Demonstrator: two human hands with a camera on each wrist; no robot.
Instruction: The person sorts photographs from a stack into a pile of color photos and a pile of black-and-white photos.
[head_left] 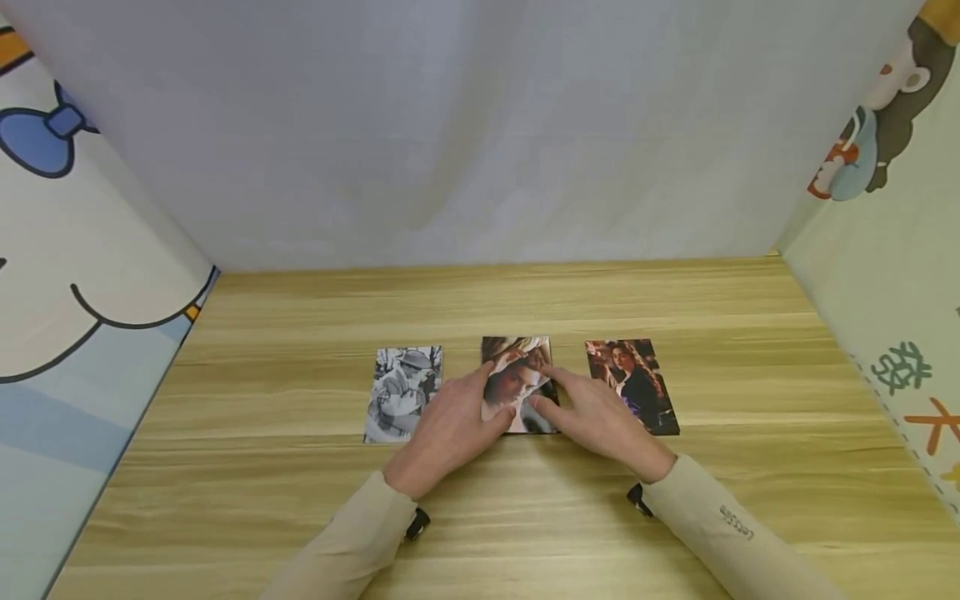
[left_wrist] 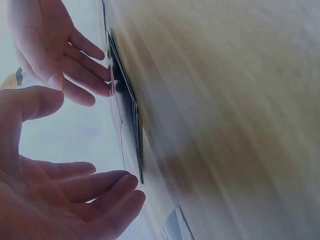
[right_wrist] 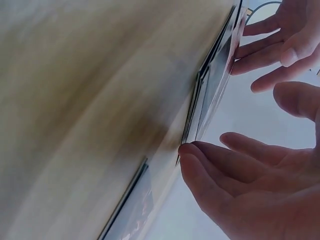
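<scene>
Middle photo (head_left: 519, 383) lies between left hand (head_left: 454, 420) and right hand (head_left: 600, 414); both loosely outstretched.

Pale wall (head_left: 480, 133) behind wood-grain tabletop (head_left: 517, 517)

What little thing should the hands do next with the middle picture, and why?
I'd probably have the left hand and right hand gently nudge inward on the middle picture. They're already at its two sides, and the wrist views show layered edges there, so a soft squeeze might line the layers up neatly.
</scene>
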